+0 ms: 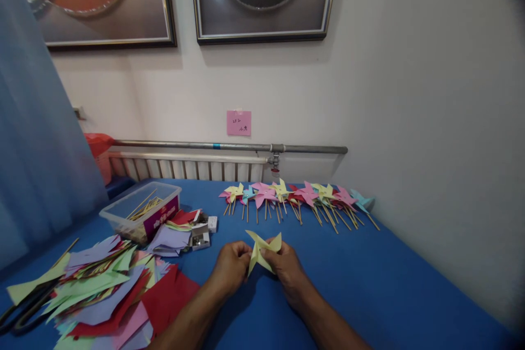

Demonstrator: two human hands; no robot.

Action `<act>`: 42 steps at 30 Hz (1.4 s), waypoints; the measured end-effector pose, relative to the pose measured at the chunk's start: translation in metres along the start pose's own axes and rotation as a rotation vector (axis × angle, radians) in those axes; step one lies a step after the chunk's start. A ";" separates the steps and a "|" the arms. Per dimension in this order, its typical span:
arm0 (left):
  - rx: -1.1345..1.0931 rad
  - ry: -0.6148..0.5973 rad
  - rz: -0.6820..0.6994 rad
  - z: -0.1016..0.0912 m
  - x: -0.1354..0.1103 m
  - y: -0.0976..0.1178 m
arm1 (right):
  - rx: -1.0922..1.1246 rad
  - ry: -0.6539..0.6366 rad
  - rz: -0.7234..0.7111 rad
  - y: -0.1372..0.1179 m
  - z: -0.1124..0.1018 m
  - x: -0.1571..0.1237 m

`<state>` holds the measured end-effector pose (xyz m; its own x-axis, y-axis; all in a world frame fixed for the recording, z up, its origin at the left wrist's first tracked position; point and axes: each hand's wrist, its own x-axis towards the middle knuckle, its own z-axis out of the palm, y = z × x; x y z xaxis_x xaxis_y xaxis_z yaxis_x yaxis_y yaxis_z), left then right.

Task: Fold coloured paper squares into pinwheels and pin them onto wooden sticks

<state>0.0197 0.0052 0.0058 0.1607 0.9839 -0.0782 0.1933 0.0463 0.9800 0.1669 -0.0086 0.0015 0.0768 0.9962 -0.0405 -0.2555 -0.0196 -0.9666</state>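
A pale yellow paper pinwheel [256, 256] with its blades folded in is held between my two hands above the blue table. My left hand [233, 267] has its fingers closed at the pinwheel's left edge. From the other side, my right hand [285, 269] pinches it, the thumb pressed near the centre and the fingers behind the paper. No stick shows on this pinwheel. Whether something small sits under the right thumb is hidden.
Several finished pinwheels on sticks [305, 194] lie along the table's back edge. At left are a plastic box [141, 210] of sticks, small open boxes [200, 236], a heap of coloured paper [110, 290] and black-handled scissors [30, 306]. A pipe [241, 147] runs along the wall.
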 end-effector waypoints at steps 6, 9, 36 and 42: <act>-0.023 -0.003 0.006 0.000 0.001 -0.003 | 0.009 -0.012 -0.002 0.002 -0.001 0.001; -0.021 -0.001 0.018 0.000 0.002 -0.006 | 0.001 -0.013 -0.003 0.003 -0.002 0.001; 0.067 0.096 0.057 0.006 0.001 -0.006 | -0.025 0.016 -0.010 0.002 0.000 0.002; 0.084 0.091 0.059 0.005 0.000 -0.005 | -0.039 -0.008 -0.042 0.001 -0.001 0.002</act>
<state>0.0240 0.0037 0.0001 0.0869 0.9962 -0.0001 0.2671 -0.0232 0.9634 0.1673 -0.0066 0.0001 0.0793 0.9968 0.0021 -0.2148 0.0191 -0.9765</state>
